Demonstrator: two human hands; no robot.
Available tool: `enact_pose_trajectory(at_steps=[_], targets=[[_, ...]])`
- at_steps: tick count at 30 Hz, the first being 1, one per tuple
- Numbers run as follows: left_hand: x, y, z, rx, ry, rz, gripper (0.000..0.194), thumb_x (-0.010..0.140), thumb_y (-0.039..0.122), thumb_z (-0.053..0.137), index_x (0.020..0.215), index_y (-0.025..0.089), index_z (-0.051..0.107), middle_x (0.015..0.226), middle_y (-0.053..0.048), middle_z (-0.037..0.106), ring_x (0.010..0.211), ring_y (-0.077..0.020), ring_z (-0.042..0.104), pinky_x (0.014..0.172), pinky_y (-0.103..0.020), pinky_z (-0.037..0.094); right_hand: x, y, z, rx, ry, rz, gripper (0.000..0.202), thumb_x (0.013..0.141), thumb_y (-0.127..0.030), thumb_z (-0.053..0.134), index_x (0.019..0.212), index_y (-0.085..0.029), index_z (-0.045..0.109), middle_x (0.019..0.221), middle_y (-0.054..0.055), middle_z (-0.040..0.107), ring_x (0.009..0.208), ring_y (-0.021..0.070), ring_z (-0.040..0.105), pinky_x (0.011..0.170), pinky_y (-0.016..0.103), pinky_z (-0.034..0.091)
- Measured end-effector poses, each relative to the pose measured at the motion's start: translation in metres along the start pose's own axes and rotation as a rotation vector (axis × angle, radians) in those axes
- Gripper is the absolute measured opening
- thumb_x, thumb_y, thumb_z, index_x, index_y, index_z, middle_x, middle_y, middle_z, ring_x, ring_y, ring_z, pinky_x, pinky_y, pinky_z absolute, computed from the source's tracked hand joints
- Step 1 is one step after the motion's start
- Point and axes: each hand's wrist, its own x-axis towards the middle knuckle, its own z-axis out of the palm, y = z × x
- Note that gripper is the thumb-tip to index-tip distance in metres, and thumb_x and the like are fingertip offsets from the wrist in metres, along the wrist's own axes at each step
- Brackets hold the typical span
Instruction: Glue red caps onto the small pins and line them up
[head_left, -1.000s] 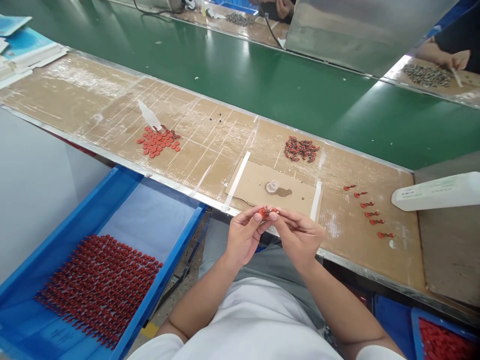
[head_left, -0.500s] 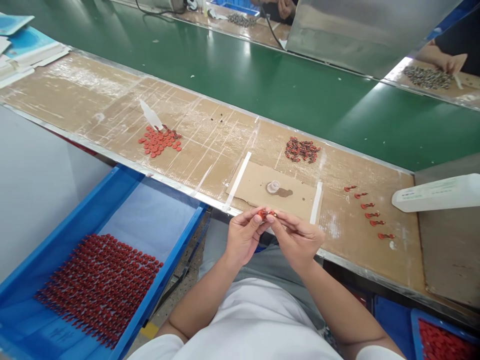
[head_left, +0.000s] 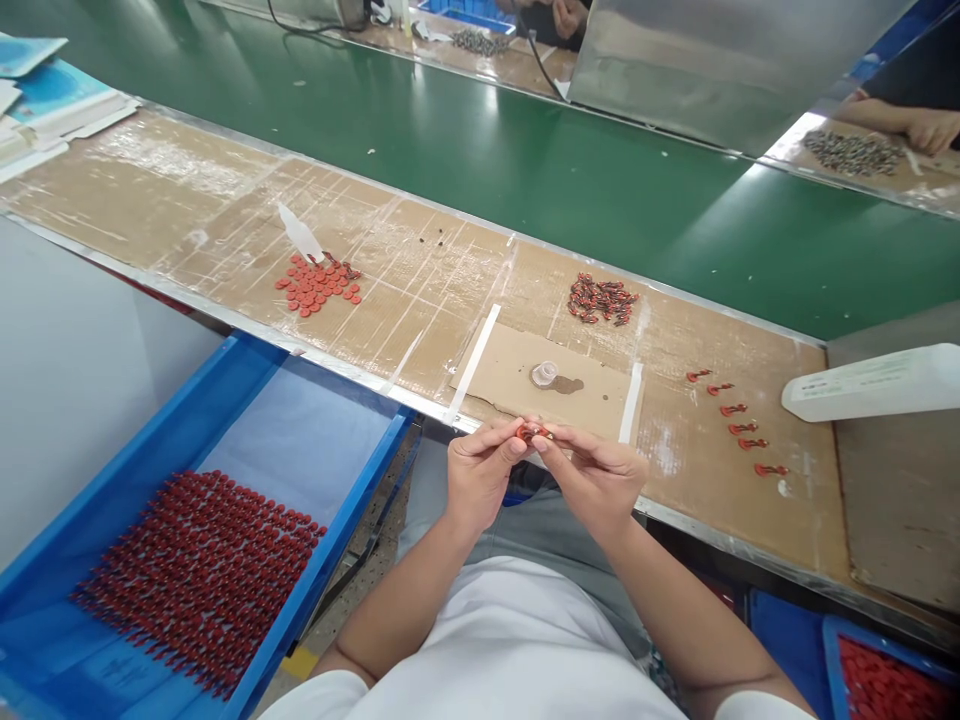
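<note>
Between the fingertips of both hands is a small red and dark figure (head_left: 528, 433), partly hidden by the fingers. My left hand (head_left: 480, 475) pinches its red end, and my right hand (head_left: 596, 480) pinches the other end. Just beyond them, a small clear cup (head_left: 545, 373) stands on a taped cardboard sheet (head_left: 510, 357), beside a brown wet stain. Farther back lies a pile of red and dark figures (head_left: 601, 300). To the right, several figures on red bases (head_left: 742, 429) lie in a slanting row.
Red discs (head_left: 311, 290) lie left with a white nozzle bottle (head_left: 300, 236). A blue tray (head_left: 375, 455) at lower left holds many red pieces. A large white bottle (head_left: 874, 385) lies at right. Behind runs a green belt (head_left: 450, 140); other people's hands (head_left: 930, 130) show beyond it.
My left hand has shifted slightly and its fingers have closed a little around the red end. Across the belt, a person's hand at the right has moved.
</note>
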Motion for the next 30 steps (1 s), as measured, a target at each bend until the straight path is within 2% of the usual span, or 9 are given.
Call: enact_pose_trajectory(at_steps=[5,10,17,21,25,30], targets=[[-0.002,0.0,0.0,0.05,-0.008,0.035,0.021,0.068,0.023,0.082,0.089,0.026,0.079,0.087,-0.003,0.072,0.086,-0.0148,0.068,0.082,-0.027,0.057,0.006,-0.002,-0.002,0.016,-0.027,-0.063,0.024,0.072,-0.014,0.078,0.09,-0.03,0.076,0.089,0.0,0.077,0.09,0.0229,0.073,0.094,0.048,0.057],[-0.004,0.0,0.002,0.076,-0.026,0.058,0.022,0.068,0.021,0.082,0.089,0.026,0.079,0.086,-0.003,0.072,0.085,-0.0153,0.068,0.081,-0.028,0.057,0.006,-0.001,-0.005,0.004,-0.005,-0.128,0.026,0.072,-0.014,0.078,0.092,-0.031,0.075,0.088,0.0,0.077,0.083,0.0214,0.073,0.091,0.048,0.056],[-0.008,0.004,0.008,0.098,0.054,0.044,0.022,0.065,0.021,0.084,0.086,0.024,0.078,0.084,-0.004,0.076,0.08,-0.0174,0.071,0.078,-0.031,0.06,0.012,-0.003,-0.01,-0.048,-0.024,-0.143,0.023,0.068,-0.017,0.081,0.086,-0.03,0.074,0.084,0.0,0.077,0.079,0.0221,0.073,0.086,0.046,0.057],[-0.009,0.004,0.011,0.093,0.076,0.064,0.015,0.067,0.018,0.083,0.08,0.024,0.078,0.083,-0.003,0.077,0.082,-0.0188,0.073,0.078,-0.032,0.06,0.014,-0.002,-0.012,-0.072,-0.047,-0.195,0.027,0.068,-0.015,0.08,0.089,-0.03,0.074,0.086,0.001,0.077,0.078,0.0212,0.073,0.084,0.043,0.056],[-0.009,0.002,0.013,0.104,0.086,0.116,0.011,0.068,0.019,0.082,0.077,0.024,0.077,0.082,-0.002,0.077,0.083,-0.0188,0.072,0.08,-0.033,0.06,0.012,0.001,-0.011,-0.155,-0.002,-0.238,0.023,0.068,-0.017,0.081,0.086,-0.03,0.073,0.082,0.001,0.077,0.073,0.0213,0.073,0.084,0.044,0.056],[-0.013,0.002,0.015,0.221,0.046,0.247,0.016,0.071,0.015,0.079,0.084,0.025,0.079,0.091,-0.004,0.076,0.09,-0.0207,0.071,0.085,-0.034,0.058,0.01,0.001,-0.008,-0.191,0.087,-0.23,0.018,0.067,-0.02,0.081,0.08,-0.029,0.072,0.079,0.0,0.077,0.069,0.0208,0.073,0.085,0.045,0.057]])
